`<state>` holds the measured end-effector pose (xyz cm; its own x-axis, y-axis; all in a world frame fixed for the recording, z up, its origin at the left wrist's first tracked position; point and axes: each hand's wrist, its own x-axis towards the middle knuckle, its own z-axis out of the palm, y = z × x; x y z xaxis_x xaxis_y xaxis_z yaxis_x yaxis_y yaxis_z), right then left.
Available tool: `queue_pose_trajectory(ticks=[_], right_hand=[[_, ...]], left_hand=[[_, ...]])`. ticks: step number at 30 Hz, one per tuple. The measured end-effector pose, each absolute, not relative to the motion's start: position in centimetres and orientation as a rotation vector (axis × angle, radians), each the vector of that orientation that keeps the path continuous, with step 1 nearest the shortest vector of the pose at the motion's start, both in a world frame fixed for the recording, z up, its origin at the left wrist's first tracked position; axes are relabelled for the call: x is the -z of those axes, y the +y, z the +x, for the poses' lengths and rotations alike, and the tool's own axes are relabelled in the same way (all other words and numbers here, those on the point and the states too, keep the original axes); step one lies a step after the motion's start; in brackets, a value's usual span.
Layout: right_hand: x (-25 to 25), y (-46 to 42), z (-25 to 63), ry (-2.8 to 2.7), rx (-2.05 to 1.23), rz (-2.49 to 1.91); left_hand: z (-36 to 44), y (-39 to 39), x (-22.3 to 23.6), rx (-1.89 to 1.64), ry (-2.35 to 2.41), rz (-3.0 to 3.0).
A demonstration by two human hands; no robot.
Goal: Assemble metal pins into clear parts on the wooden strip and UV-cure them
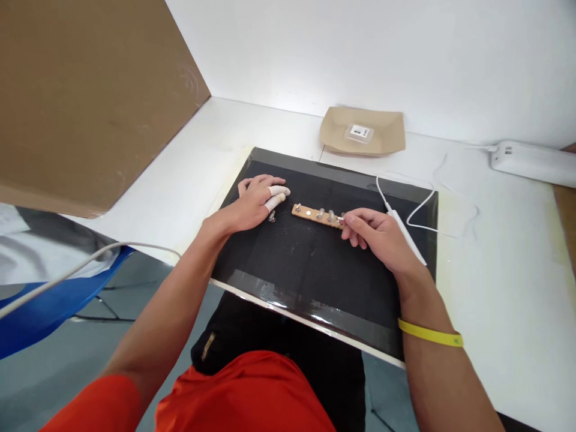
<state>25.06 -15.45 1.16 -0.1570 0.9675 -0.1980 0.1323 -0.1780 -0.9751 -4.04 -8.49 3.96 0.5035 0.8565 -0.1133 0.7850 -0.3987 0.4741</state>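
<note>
Red shirt (247, 399), fingers (354, 223) at strip (314, 215); tray (390, 133) holds case (359, 134).

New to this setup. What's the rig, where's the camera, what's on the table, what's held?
No robot: just a person's bare hands, in one picture from a camera on their head, looking down. On the white table lies a black mat; beyond it, a cardboard tray holds a small labelled packet. The left hand rests on the mat, two fingers covered in white. The right hand pinches at the right end of a narrow strip bearing small metal pieces; exactly what it grips is too small to tell.
</note>
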Motion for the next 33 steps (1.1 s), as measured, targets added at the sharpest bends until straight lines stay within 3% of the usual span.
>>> queue_pose_trajectory(ticks=[15,33], right_hand=[[-1.4,-15.5,25.1,-1.329,-1.413,-1.379],[-1.6,-15.5,24.7,-1.304,-1.405,-1.406]], left_hand=[[-3.9,-7.3,-2.7,-0.428,1.449,2.364],[-3.4,-8.6,-5.1,-0.290,1.301,2.394]])
